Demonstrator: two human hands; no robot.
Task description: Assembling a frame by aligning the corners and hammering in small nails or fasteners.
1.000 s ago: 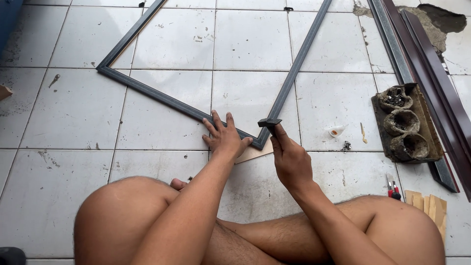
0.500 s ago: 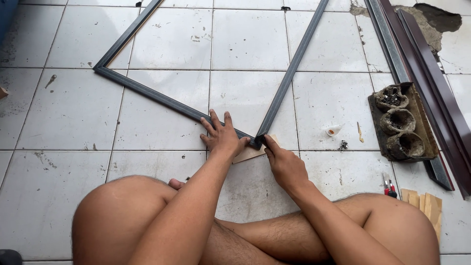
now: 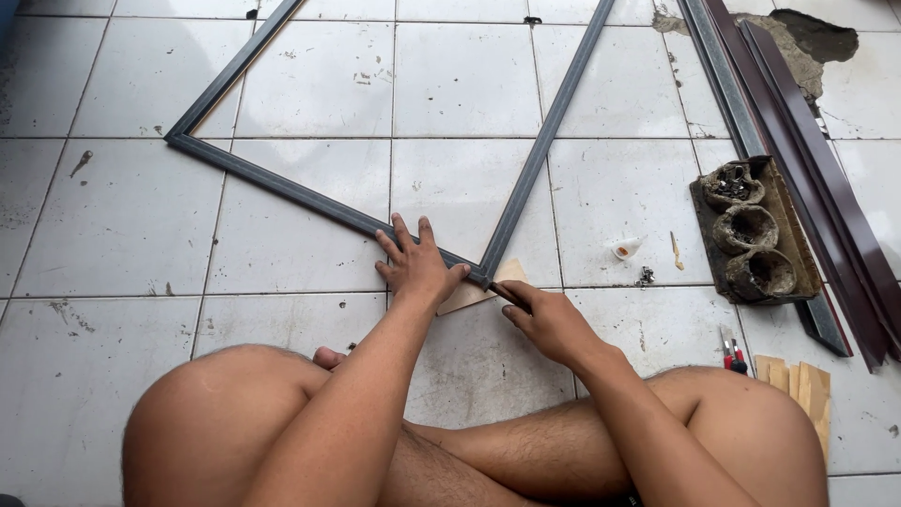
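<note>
Both hands — right hand lower now

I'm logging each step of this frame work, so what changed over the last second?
The right hand came down from above the corner of the dark metal frame to the white tiled floor, its thin dark tool now pointing into the joint. The left hand stayed pressed flat on the frame's lower bar. The frame, thin wooden piece under its corner and tray of three dirty cups kept their places.
</note>
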